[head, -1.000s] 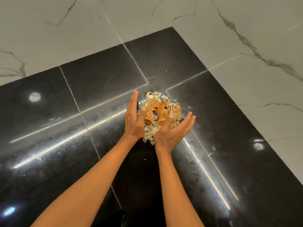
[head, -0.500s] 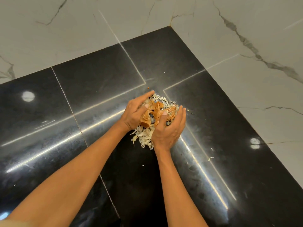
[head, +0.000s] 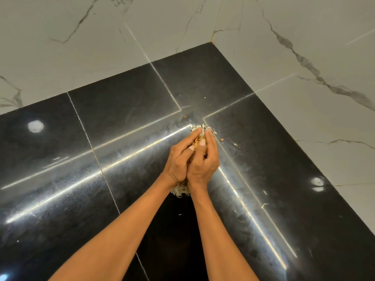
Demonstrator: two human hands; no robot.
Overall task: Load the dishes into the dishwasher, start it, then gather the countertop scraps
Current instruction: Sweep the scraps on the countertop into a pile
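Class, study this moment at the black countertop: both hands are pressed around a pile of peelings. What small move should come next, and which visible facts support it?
Probably lift the bundle just clear while tightening the grip. The left hand and right hand cup the scraps between them, yet shreds hang out below the wrists, and stray bits lie on the countertop beside them.

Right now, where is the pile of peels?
In the head view, the peels are squeezed between the left hand and right hand, just right of centre on the black counter, near its corner by the marble wall.
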